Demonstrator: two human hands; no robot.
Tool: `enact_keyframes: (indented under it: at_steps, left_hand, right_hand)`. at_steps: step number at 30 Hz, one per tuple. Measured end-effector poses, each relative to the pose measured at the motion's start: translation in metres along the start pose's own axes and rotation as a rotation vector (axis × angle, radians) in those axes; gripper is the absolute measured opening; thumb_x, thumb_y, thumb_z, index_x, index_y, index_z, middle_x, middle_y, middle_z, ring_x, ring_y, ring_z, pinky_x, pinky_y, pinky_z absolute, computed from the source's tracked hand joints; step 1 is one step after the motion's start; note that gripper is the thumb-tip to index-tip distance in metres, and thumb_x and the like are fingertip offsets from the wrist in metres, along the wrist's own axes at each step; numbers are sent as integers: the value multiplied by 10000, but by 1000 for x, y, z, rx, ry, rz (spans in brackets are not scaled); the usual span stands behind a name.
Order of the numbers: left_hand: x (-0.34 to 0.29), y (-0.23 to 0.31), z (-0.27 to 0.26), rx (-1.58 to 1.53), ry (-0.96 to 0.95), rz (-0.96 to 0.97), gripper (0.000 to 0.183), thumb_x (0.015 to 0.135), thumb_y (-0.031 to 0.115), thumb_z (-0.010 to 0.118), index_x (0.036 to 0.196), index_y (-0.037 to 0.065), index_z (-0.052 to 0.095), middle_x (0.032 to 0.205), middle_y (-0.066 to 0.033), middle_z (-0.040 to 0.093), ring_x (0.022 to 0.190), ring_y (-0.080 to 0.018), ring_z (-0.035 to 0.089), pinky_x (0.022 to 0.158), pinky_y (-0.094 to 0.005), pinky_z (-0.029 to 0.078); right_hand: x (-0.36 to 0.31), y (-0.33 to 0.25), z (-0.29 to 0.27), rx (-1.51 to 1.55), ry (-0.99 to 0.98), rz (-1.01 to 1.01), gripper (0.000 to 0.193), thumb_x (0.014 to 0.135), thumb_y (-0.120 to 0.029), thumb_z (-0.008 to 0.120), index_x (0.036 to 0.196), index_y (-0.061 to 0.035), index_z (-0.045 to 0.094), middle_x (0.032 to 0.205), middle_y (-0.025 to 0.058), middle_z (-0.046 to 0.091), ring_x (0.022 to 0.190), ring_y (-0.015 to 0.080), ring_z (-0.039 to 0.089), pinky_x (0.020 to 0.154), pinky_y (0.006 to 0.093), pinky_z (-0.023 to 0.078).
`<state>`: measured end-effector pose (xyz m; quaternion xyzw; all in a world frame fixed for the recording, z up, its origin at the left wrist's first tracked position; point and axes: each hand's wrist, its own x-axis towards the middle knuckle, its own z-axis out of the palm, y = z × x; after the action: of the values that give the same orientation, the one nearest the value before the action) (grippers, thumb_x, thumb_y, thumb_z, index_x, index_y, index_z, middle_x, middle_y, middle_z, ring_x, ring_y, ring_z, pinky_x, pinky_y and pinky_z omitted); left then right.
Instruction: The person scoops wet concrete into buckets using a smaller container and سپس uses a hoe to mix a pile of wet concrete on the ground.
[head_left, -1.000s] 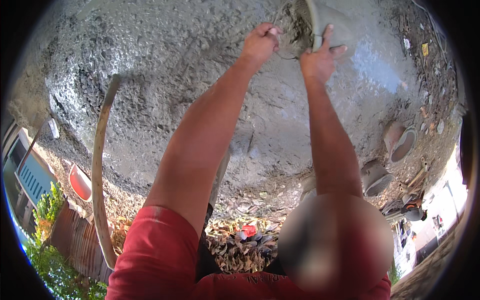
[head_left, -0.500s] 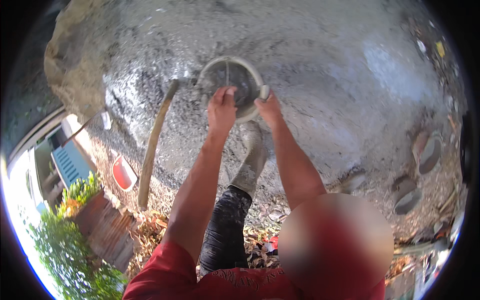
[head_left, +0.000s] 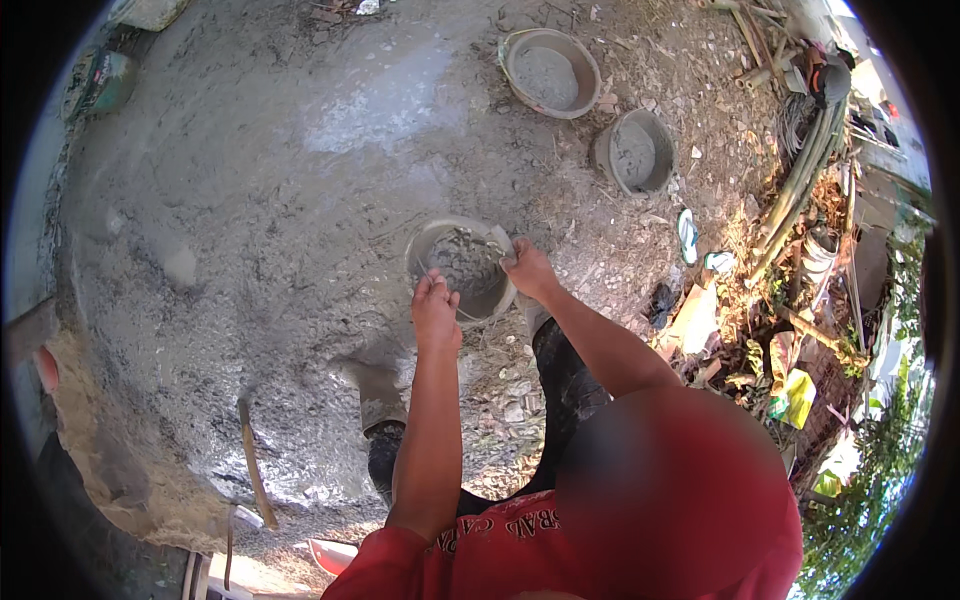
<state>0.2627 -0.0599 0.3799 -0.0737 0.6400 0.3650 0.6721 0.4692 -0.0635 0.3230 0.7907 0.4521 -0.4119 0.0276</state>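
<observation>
Bucket (head_left: 487,303) has swung R, w/ both hands on it: ½ sec ago it was just beside the stick, now it's well clear, nearer the tubs. View's turned too.

L to R from where I'm standing: dark green container (head_left: 108,82) up far L, by the edge of the wet grey mix (head_left: 250,300) spread over most of the ground. Below, the wooden stick (head_left: 255,465) leans w/ its upper end at the mix. Red curved thing (head_left: 332,554) low down, partly behind the sleeve.

L boot (head_left: 378,392) is caked grey. L hand (head_left: 436,312) is at the bucket's near-L side, fingers bunched together on it; rim or thin handle, can't tell which. Bucket's mid-view, mouth up, lumpy grey stuff inside, held b/w the 2 hands. R hand (head_left: 530,270) has the R rim, thumb & fingers clamped on it near a pale lump. R boot (head_left: 533,314) just below, partly hidden.

Further R, 2 tubs w/ grey residue: wide one (head_left: 588,78) up top, deeper one (head_left: 604,152) just below-R. Then slippers (head_left: 687,236), & long poles (head_left: 795,190) amid litter at far R.
</observation>
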Motion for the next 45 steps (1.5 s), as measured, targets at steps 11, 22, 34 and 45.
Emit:
enact_keyframes:
  at_steps: [11,22,34,45]
  left_hand:
    - [20,8,358,66,-262,-14,396,1082,199,368,1475,225,411,949,-18,507,1033,-285,625,828,-670,502]
    - [89,12,494,51,-421,37,330,1079,224,413,1397,186,494,958,-34,538,999,-293,657,614,-450,551]
    - [3,-47,587,807,-520,832,246,924,46,546,1125,87,683,1022,-200,706,953,-395,669,845,-467,523]
    - [-28,-85,578,430,-626,608,277,1030,144,485,1237,71,654,807,-31,622,818,-143,658,710,-312,512]
  right_hand:
    - [112,21,-323,193,399,-184,270,796,-149,694,1023,-49,589,969,168,667,905,376,650,785,469,511]
    - [212,41,-364,93,596,-509,173,827,-33,644,974,-36,553,907,160,605,825,358,608,739,434,490]
    - [190,156,-382,1430,750,24,154,950,-18,598,1079,-41,519,970,46,564,830,104,561,667,242,496]
    - [140,196,-441,756,804,-182,180,927,-58,644,1077,-4,561,941,74,618,806,127,581,705,279,489]
